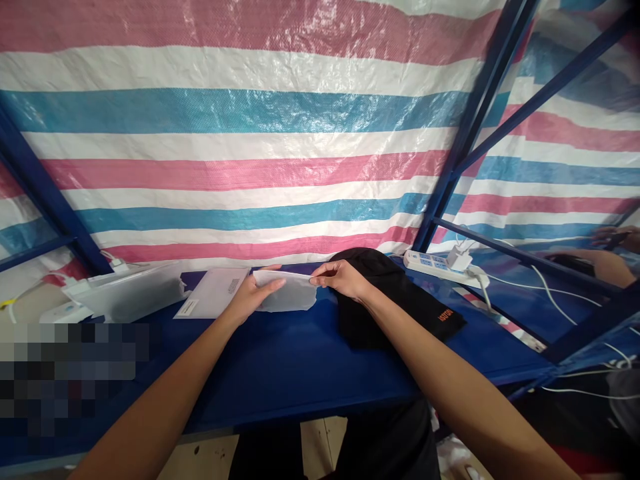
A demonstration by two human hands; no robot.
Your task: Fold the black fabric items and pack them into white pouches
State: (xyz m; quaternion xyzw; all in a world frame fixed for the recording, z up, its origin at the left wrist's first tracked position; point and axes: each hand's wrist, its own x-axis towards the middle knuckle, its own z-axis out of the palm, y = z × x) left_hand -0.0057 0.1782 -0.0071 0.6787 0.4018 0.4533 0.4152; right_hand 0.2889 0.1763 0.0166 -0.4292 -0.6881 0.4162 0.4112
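Between my hands is a small frosted, whitish plastic bag (287,297), held up over the blue tabletop. My left hand (255,293) grips its left end, thumb across the front and fingers behind. At the upper right corner, my right hand (340,279) pinches the bag's edge between thumb and fingers. What the bag contains, if anything, cannot be made out. Left of it lies a flat whitish packet (213,293) with small print and a label. A folded black garment (400,300) with orange lettering lies to the right, partly beneath my right forearm.
A white power strip (430,265) with plugs and cables sits at the back right. More white plastic bags (145,293) stand at the left. Blue metal posts (460,143) frame the striped sheet (260,157) behind the blue table (300,367). Another person's hand (620,238) shows far right.
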